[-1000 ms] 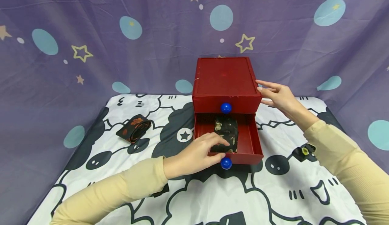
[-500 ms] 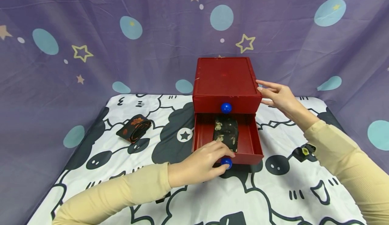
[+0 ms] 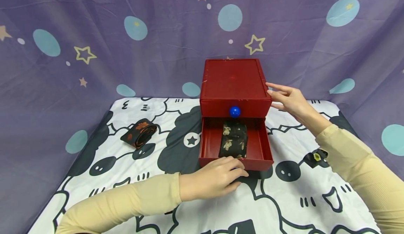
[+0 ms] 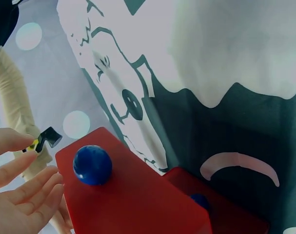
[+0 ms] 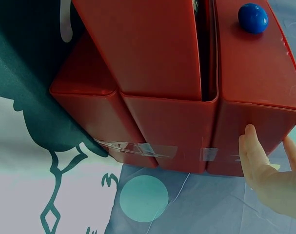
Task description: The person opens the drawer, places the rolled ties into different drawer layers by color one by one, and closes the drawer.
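Note:
A red cabinet [image 3: 233, 79] of stacked drawers stands on the table. Its middle drawer [image 3: 258, 146] is pulled out and contains a folded black cloth strip with gold flowers [image 3: 233, 139]. My left hand [image 3: 214, 178] is just in front of this drawer, hiding most of its blue knob [image 4: 92, 165] in the head view. In the left wrist view, its relaxed fingers are apart from the knob. The fingers of my right hand [image 3: 291, 102] touch the cabinet's upper right side, nearly straight; the right wrist view shows the hand [image 5: 272, 175] against the top drawer's section.
A rolled black cloth strip with orange flowers [image 3: 140, 133] lies to the left on the cartoon-print tablecloth [image 3: 151, 171]. Another blue knob [image 3: 235, 112] sticks out from the top drawer. Behind the table hangs a purple curtain [image 3: 176, 51].
My left hand has drawn back from over the drawer, down and slightly right, to in front of its knob. More of the folded cloth strip shows. My right hand and the drawer have stayed put.

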A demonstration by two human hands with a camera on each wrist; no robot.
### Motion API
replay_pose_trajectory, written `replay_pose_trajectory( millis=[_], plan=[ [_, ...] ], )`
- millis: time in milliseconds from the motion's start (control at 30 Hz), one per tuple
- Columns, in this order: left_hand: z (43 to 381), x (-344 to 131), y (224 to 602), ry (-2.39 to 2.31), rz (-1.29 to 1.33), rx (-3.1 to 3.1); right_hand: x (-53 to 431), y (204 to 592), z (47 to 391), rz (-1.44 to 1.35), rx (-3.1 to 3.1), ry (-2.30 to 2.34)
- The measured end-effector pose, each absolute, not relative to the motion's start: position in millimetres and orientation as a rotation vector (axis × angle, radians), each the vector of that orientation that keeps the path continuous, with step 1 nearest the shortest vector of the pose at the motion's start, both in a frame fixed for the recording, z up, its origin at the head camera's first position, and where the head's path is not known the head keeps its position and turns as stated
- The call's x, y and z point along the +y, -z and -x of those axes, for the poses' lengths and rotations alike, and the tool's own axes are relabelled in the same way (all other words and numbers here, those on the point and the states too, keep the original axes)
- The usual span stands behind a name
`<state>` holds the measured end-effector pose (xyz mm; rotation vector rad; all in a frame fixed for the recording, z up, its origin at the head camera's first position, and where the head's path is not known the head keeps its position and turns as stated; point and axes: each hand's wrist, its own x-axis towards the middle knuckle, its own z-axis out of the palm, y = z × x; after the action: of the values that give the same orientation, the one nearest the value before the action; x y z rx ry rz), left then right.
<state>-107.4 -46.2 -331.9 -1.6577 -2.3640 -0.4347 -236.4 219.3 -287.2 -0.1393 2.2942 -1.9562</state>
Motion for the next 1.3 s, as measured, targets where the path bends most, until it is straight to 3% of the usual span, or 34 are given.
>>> replay_pose_trajectory(
  millis=[1300],
  plan=[
    [113.1,-46.2,360.3,-0.044,1.558,-1.979,218.8,287.6,236.7,0.144,2.259,1.963]
  ],
)
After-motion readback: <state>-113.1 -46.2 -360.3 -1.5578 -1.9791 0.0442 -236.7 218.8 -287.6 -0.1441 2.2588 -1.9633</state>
